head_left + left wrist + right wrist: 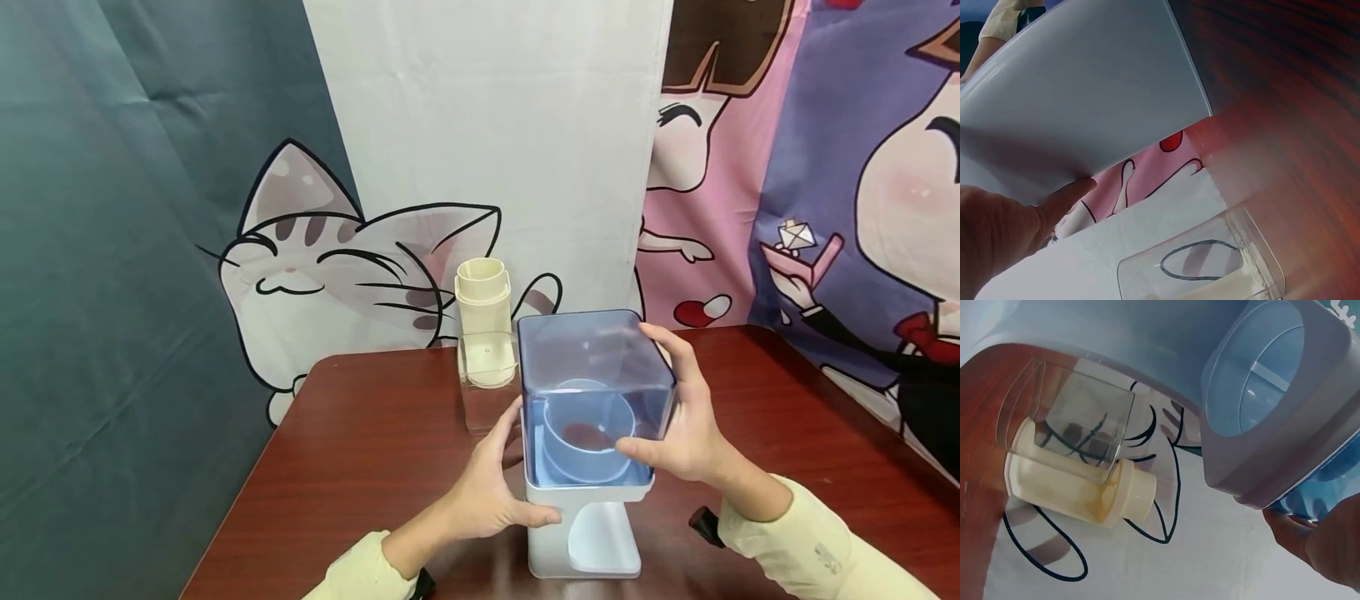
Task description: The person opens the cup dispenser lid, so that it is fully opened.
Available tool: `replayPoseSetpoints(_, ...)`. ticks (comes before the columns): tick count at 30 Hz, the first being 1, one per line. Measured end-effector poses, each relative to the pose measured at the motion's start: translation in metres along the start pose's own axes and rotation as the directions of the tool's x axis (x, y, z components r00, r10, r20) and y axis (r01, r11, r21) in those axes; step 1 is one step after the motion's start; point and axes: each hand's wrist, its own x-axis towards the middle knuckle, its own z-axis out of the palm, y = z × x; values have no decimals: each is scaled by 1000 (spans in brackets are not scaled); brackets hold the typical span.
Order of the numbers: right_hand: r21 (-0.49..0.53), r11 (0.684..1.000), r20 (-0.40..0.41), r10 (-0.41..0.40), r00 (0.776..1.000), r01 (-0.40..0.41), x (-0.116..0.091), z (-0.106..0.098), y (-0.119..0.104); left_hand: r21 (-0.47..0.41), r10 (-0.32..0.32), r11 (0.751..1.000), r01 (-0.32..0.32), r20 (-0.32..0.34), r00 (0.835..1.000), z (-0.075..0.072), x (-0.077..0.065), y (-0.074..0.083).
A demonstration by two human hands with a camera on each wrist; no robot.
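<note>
Pale yellow sleeves (pixel 825 533) at the near side; from them, a person's two bare hands. Right hand (pixel 693 433): grasping the translucent blue bin (pixel 596 367), thumb on its front, fingers along its right side. Left hand (pixel 483 492): gripping the white stand (pixel 550 542) below, thumb on the front, remaining fingers round the left flank. Bin sits atop stand, roughly upright, over the near part of the red-brown table (pixel 375 433); whether the foot touches wood, I cannot tell. Blue ring (pixel 592 467) visible through the bin. Toward the far edge: cream dispenser (pixel 483 321), upright; clear plastic box (pixel 480 408) around or before its lower part, cannot tell which. Behind: cloth backdrop (pixel 480 125), cartoon cat printed on it.
</note>
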Motion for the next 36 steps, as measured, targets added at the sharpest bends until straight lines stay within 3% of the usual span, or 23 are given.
replayPoseSetpoints(4,-3,999,-9,-37,999,37,0,1,-2,6,5,1000,-5,-10,1000,1,-1,-1)
replayPoseSetpoints(12,110,994,-169,6,986,13,9,-2,-14,-17,59,998,-58,6,998,2,-1,-2)
replayPoseSetpoints(18,107,993,-225,-28,974,54,16,-2,-32,9,20,1000,-20,-7,1000,3,-4,-4)
replayPoseSetpoints(28,166,974,-289,-104,951,157,28,-5,-50,75,185,980,-185,11,983,-3,1,-15)
replayPoseSetpoints(36,137,977,-271,-120,955,162,28,-14,-53,157,211,966,-207,-12,977,-6,3,-15)
